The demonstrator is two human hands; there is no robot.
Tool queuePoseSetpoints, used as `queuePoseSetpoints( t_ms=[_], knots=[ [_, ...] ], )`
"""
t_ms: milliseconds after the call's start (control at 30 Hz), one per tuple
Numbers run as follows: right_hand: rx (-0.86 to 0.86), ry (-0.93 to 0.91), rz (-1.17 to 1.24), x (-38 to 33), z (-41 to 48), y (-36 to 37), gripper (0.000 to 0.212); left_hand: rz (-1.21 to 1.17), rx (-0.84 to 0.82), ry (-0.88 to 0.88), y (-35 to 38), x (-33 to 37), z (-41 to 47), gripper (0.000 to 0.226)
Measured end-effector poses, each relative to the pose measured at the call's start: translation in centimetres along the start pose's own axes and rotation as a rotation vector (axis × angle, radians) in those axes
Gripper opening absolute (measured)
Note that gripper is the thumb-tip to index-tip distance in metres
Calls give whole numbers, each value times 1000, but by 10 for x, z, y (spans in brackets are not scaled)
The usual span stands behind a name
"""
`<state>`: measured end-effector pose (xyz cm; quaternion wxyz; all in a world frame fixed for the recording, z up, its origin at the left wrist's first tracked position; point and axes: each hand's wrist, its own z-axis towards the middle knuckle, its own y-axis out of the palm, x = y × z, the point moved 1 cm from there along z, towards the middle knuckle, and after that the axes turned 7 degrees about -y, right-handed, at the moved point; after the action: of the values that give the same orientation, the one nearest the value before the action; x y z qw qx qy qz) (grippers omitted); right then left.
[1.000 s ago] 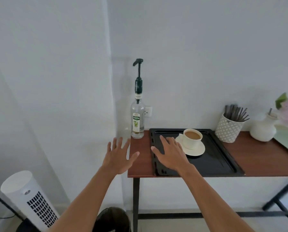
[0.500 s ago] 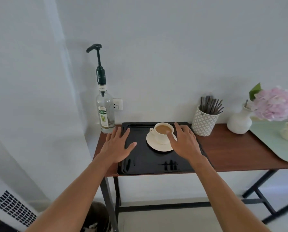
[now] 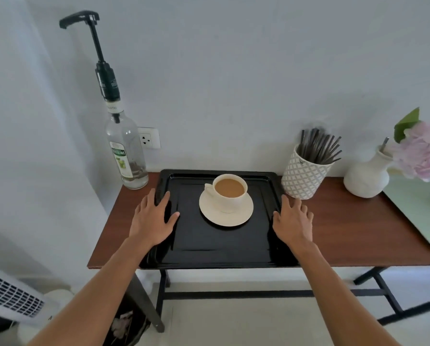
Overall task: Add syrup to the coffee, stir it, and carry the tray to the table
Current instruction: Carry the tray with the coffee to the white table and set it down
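Observation:
A white cup of milky coffee (image 3: pixel 229 192) stands on a white saucer (image 3: pixel 226 213) in the back half of a black tray (image 3: pixel 216 248), which lies on a brown narrow table (image 3: pixel 354 236). A clear syrup bottle (image 3: pixel 125 151) with a tall black pump stands at the table's back left corner, beside the tray. My left hand (image 3: pixel 154 218) lies flat over the tray's left edge, fingers spread. My right hand (image 3: pixel 292 219) lies flat over the tray's right edge, fingers apart. Neither hand holds anything. A patterned white holder of dark stir sticks (image 3: pixel 306 171) stands just behind my right hand.
A white vase (image 3: pixel 367 176) with pink flowers (image 3: pixel 424 151) stands at the back right. A pale green tray (image 3: pixel 419 216) lies on the table's right end. A white tower fan (image 3: pixel 9 295) and a dark bin (image 3: pixel 126 325) stand on the floor at the left. A wall socket (image 3: pixel 149 138) sits behind the bottle.
The view has moved closer and down toward the table. My hands have spread apart, the left to the tray's left edge and the right to its right edge.

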<state>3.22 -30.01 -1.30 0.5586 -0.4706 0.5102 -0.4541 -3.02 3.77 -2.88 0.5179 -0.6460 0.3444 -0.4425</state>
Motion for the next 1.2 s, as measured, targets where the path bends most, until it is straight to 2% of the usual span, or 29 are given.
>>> queuePoseSetpoints(
  t_ms=[167, 400, 567, 767, 1200],
  knots=[
    [74, -29, 21, 7, 6, 14, 53, 18, 192, -88, 3, 3, -1, 61],
    [57, -37, 120, 7, 11, 15, 56, 22, 209, -172, -1, 12, -9, 55],
    [52, -39, 32, 11, 13, 16, 57, 75, 192, -207, -1, 17, -6, 55],
    [79, -56, 50, 16, 12, 18, 57, -67, 214, -251, 2, 13, -8, 53],
    [133, -79, 311, 18, 15, 16, 51, -233, 302, -243, 4, 2, -6, 47]
  ],
)
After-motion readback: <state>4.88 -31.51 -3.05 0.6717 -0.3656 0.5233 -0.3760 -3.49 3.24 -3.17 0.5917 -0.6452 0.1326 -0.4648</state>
